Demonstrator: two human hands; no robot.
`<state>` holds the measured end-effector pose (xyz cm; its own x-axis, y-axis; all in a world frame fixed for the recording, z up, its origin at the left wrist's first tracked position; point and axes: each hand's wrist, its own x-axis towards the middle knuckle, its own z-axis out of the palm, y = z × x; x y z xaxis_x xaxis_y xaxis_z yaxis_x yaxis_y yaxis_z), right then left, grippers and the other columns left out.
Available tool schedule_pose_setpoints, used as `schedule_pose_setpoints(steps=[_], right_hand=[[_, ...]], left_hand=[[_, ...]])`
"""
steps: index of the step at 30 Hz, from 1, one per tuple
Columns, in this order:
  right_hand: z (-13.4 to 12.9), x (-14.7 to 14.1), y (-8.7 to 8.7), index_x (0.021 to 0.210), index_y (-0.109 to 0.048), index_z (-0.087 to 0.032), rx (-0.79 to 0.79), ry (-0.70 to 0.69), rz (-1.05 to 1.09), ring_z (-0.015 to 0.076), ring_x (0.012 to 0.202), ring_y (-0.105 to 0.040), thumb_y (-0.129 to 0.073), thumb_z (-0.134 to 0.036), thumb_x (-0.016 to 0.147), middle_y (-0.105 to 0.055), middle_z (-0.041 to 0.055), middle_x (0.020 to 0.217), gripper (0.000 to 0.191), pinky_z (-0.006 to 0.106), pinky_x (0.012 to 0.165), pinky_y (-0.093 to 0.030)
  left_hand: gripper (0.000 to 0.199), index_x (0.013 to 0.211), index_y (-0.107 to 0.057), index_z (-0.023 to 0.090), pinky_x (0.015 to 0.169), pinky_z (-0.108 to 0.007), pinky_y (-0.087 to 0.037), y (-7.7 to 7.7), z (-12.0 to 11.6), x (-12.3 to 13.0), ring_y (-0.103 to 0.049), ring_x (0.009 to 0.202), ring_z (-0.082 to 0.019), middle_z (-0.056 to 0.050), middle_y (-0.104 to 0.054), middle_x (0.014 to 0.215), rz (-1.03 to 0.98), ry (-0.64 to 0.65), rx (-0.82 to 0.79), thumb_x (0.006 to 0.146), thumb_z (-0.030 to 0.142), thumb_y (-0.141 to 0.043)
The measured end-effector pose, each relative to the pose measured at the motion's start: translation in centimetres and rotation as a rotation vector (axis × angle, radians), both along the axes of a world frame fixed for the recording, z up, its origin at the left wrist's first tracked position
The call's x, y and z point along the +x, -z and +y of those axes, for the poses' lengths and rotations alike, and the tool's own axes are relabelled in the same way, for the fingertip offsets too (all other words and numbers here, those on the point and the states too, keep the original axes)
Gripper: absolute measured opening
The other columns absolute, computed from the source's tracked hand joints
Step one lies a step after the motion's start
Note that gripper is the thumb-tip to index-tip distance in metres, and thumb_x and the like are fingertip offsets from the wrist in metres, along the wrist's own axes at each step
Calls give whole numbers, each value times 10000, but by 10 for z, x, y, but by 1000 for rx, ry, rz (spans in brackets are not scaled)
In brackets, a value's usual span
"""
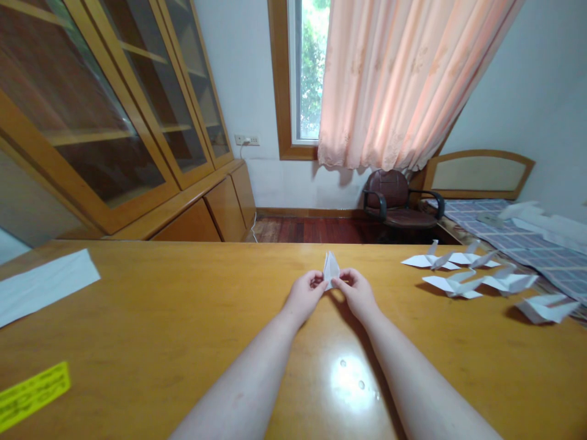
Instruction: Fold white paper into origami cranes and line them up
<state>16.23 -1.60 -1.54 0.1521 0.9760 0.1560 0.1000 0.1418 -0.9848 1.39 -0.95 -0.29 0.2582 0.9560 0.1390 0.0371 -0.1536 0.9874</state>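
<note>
A small folded white paper stands with its point upward between my two hands, just above the wooden table. My left hand pinches its lower left side, fingers curled and thumb in front. On the lower right side, my right hand holds it the same way, its thumb close to the left thumb. The fingertips behind the paper are partly hidden.
Several folded white paper birds stand at the table's right. A white sheet lies at the left, above a yellow label. Beyond the table are a glass-door cabinet, an armchair and a bed.
</note>
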Motion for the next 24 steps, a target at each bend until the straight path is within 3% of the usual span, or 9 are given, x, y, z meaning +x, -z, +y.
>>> schedule_pose_setpoints(steps=[4,10,15,24], right_hand=[[0,-1,2,725,-576,-168,-8,-29,10,152,662,-569,-671,-361,652,-619,16,699,227,284,664,-450],[-2,0,1,762,-604,-161,10,-57,-17,166,716,-579,-652,-348,682,-643,46,760,209,306,715,-450],[-2,2,2,771,-597,-161,3,-63,7,170,708,-576,-665,-356,668,-637,51,759,231,310,706,-451],[-4,1,-2,729,-589,-171,24,-100,91,149,656,-553,-688,-363,651,-612,20,701,230,289,674,-442]], left_hand=[[120,774,-576,158,736,-263,-455,3,2,-1,-596,769,-148,-20,-641,798,-39,-13,28,755,276,-567],[101,770,-596,149,812,-280,-441,11,6,0,-580,897,-162,-79,-608,1034,-80,-70,108,749,246,-576],[164,813,-588,152,721,-259,-452,7,4,-1,-589,754,-143,-24,-636,786,-77,-28,34,764,308,-568],[214,880,-574,144,738,-274,-475,3,4,1,-615,771,-154,-56,-656,856,-159,-4,-70,732,296,-606]])
